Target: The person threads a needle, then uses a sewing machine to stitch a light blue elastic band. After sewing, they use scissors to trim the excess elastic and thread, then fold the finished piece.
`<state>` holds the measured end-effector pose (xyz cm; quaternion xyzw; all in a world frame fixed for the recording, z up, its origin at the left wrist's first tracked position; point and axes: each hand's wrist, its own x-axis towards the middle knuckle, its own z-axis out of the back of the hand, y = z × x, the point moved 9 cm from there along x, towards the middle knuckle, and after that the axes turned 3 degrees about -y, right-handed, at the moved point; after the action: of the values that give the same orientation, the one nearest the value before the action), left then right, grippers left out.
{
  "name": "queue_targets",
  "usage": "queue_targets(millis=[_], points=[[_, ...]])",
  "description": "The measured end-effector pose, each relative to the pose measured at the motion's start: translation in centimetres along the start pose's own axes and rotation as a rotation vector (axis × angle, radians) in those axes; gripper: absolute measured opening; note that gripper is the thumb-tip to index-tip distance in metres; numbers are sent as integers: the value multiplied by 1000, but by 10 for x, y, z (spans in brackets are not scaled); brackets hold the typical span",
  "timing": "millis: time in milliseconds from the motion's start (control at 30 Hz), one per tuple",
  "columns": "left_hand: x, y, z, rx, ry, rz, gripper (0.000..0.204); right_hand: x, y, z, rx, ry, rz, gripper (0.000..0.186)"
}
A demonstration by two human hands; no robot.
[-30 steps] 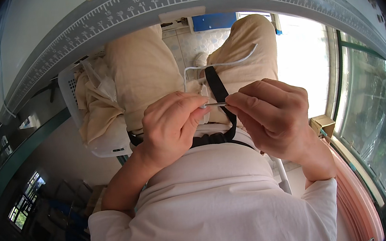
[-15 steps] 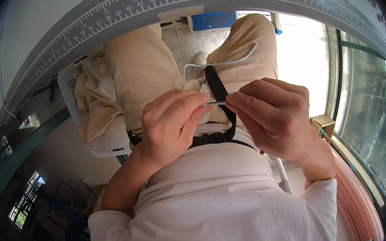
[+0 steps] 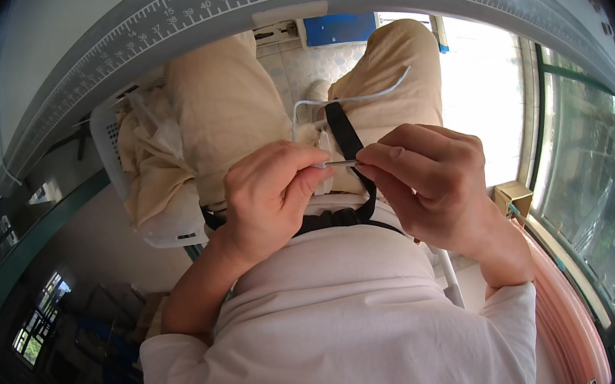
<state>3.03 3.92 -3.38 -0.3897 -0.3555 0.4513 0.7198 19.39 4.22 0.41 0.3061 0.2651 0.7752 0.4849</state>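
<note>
The left hand (image 3: 266,197) has its grip pinched on a white cord (image 3: 364,99), the right hand (image 3: 431,178) on a thin metal rod (image 3: 342,163) bridging their fingertips above the lap (image 3: 231,117).

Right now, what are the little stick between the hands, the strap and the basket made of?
The stick looks like smooth, shiny metal: it glints silver, though little of it shows. The strap seems to be woven fabric, perhaps nylon: flat, bendy and dull black. The basket is probably plastic, fairly smooth: pale, with neat holes in its side.
</note>
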Motion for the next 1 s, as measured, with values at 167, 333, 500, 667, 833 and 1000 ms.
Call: queue_targets(millis=[167,333,500,667,833,1000], points=[[4,-2,0,-31,7,-17,16,4,4,2,12,44,2,16],[6,-7,-3,10,9,-61,16,-1,9,-1,-135,50,61,23],[5,-8,-6,45,0,-80,16,0,15,-4,-232,134,79,20],[7,-8,-7,33,14,-89,15,-2,12,-5,-218,123,44,18],[3,-2,-5,-35,67,-12,12,-4,-1,-3,92,77,-36,17],[-3,13,-1,-262,17,197,14,-4,-2,12,109,-44,-18,22]])
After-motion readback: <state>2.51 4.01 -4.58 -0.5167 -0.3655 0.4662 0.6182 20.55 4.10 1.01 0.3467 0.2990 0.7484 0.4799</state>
